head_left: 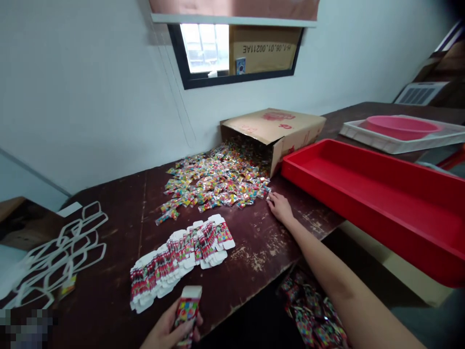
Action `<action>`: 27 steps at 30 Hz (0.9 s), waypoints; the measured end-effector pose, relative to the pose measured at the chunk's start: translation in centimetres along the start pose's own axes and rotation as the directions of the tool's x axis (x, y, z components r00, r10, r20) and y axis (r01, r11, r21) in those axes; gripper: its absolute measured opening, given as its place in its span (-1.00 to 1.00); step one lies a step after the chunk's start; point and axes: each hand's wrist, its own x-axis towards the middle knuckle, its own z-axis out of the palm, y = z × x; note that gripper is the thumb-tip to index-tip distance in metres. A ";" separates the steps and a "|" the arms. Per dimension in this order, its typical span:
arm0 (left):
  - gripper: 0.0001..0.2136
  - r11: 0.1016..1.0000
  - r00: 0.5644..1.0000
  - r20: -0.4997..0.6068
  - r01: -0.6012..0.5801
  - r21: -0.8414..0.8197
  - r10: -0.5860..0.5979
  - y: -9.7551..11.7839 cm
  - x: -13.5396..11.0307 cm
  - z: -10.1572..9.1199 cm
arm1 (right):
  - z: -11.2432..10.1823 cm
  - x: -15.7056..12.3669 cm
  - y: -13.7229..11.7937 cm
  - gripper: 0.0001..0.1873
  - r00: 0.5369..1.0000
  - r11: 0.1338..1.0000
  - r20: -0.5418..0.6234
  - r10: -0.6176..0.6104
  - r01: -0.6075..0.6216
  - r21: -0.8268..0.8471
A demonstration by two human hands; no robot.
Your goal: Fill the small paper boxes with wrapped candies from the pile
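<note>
My left hand [171, 325] is wrapped around a small printed carton [187, 310], held upright near the table's front edge with a white end at its top. My right hand [280, 207] reaches to the right edge of a heap of small clear candy packets [214, 177], its fingers pinched on a packet there, mostly hidden by the fingertips. Between the hands lies an overlapping row of flattened cartons [181, 252], red-printed with white flaps. Out of a cardboard box [272, 125] on its side spills the packet heap.
A long red tray [363, 174] juts over the table's right edge. Behind it are a white tray [385, 144] and a pink basin [403, 127]. White looped strips [67, 257] lie at left. Below the edge, filled cartons [312, 315] are piled. A window [236, 53] is behind.
</note>
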 end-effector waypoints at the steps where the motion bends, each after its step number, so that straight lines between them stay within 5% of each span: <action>1: -0.54 0.997 0.999 -0.028 -0.035 -0.068 0.033 0.1 0.5 0.7 | -0.1 -1.5 -1.5 -0.63 0.999 0.999 0.021 -0.031 0.030 0.014; 4: -0.59 0.976 0.992 -0.114 -0.070 -0.208 0.047 0.1 1.7 2.9 | -0.2 -9.5 -7.6 -0.55 0.978 0.981 0.100 -0.181 0.172 0.089; 7: -0.66 0.960 0.992 -0.124 -0.048 -0.275 0.014 -0.1 2.3 4.2 | -1.0 -19.1 -13.1 -0.27 0.855 0.859 0.207 -0.475 0.399 0.321; 10: -0.66 0.962 0.996 -0.093 -0.034 -0.271 0.009 -0.5 2.6 4.4 | -2.5 -24.2 -15.8 -0.61 0.824 0.765 0.184 -0.536 0.383 0.517; 14: -0.62 0.989 0.998 -0.024 -0.068 -0.129 0.066 -1.6 2.5 4.8 | -3.7 -21.9 -17.4 -0.80 0.915 0.697 0.242 -0.322 0.057 0.715; 18: -0.54 0.988 0.988 0.035 -0.150 0.030 0.149 -2.3 2.1 5.6 | -5.0 -17.1 -19.3 -0.91 0.914 0.732 0.179 -0.364 0.163 0.661; 21: -0.52 0.982 0.984 0.011 -0.180 0.058 0.180 -2.4 1.7 5.6 | -5.6 -16.0 -20.6 -0.90 0.848 0.728 0.179 -0.499 0.298 0.617; 24: -0.53 0.972 0.973 -0.006 -0.231 0.037 0.232 -2.0 1.4 5.2 | -5.6 -17.4 -21.2 -0.81 0.741 0.621 0.256 -0.621 0.267 0.737; 27: -0.49 0.978 0.982 -0.032 -0.190 -0.091 0.187 -1.7 1.4 5.1 | -4.8 -19.2 -21.1 -0.75 0.896 0.506 0.297 -0.331 -0.098 0.857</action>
